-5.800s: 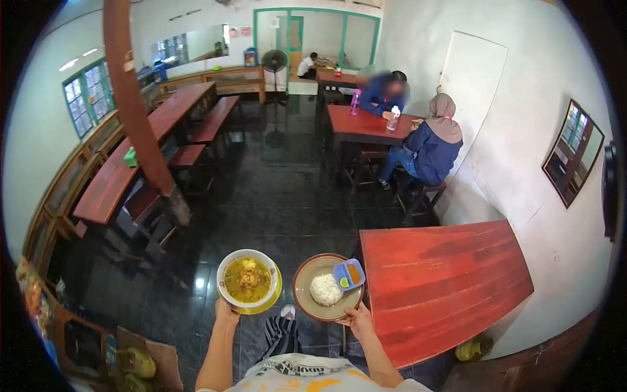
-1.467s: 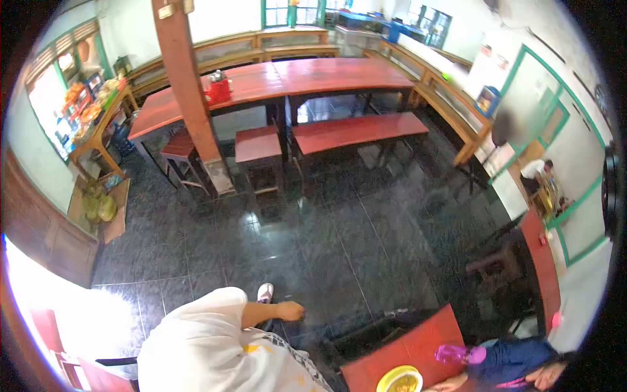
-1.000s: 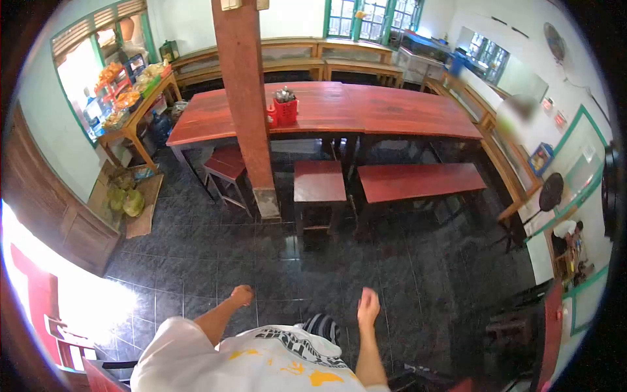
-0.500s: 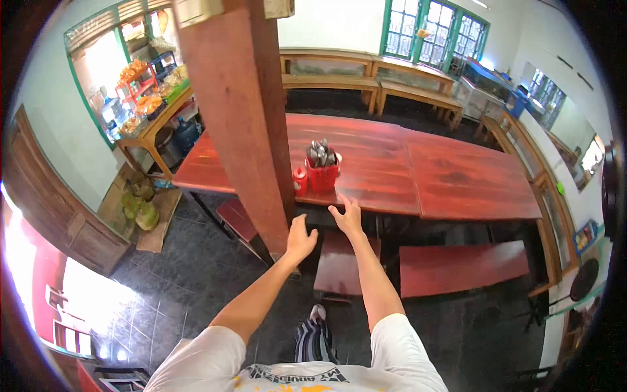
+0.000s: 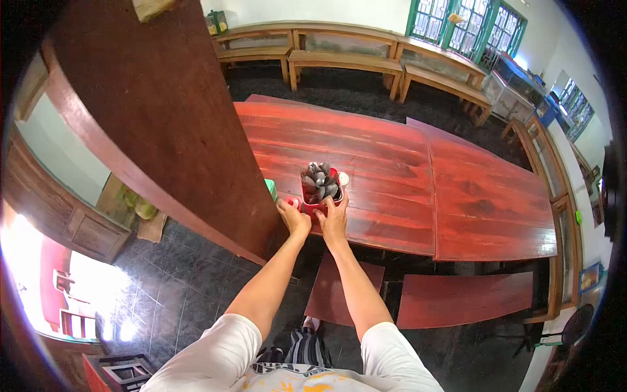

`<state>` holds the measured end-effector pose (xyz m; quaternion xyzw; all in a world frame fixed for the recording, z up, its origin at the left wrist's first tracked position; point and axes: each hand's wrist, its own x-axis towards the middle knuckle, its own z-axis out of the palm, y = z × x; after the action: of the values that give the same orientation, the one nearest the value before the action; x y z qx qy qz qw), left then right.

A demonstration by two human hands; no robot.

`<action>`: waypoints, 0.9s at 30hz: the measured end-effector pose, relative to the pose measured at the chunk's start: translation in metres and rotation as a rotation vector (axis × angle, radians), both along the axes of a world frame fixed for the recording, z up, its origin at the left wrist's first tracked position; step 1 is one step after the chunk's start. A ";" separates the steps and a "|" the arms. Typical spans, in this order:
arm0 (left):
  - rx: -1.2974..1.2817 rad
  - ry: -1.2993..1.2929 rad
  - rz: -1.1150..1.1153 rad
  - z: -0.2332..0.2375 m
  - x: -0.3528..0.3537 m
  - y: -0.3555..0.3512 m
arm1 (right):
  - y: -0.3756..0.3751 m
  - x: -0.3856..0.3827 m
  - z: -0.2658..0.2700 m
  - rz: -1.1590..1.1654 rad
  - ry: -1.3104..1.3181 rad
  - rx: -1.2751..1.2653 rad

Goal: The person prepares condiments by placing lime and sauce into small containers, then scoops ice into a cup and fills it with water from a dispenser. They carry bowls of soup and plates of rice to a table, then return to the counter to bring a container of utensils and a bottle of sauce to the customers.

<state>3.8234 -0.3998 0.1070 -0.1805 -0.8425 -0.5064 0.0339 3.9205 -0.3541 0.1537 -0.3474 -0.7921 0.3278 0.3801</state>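
Note:
On the red wooden table (image 5: 385, 176), near its front edge, stands a red holder (image 5: 313, 206) full of metal spoons and forks (image 5: 321, 181). My right hand (image 5: 334, 219) has its fingers on the near right side of the holder, thumb against its front. Just left of it, my left hand (image 5: 295, 219) has its fingers round a small red container (image 5: 294, 203) with a pale top. A green object (image 5: 271, 189) shows beside the pillar, partly hidden. Behind the holder's right side is a white round lid (image 5: 343, 178).
A thick brown wooden pillar (image 5: 170, 124) rises close on the left. Red benches (image 5: 467, 299) stand at the near side of the table. Wooden benches (image 5: 346, 62) line the back wall. A black round stool (image 5: 578, 325) is at the right.
Both hands have moved forward from the air to the red holder and the small container and now touch them. The view has come closer to the table and pillar.

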 end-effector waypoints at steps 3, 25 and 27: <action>0.057 -0.006 0.008 -0.002 0.002 -0.001 | 0.000 0.008 0.002 -0.002 0.022 0.021; 0.065 -0.287 -1.398 -0.013 0.220 -0.358 | -0.503 0.369 0.008 -1.046 0.004 -0.101; 0.019 -0.171 -1.645 -0.009 0.249 -0.420 | -0.598 0.379 0.008 -1.253 0.077 -0.106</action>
<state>4.0728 -0.8197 0.0977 -0.6999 -0.4367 -0.3887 -0.4104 4.3000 -0.9523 0.1618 -0.7520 -0.4065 0.0940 0.5103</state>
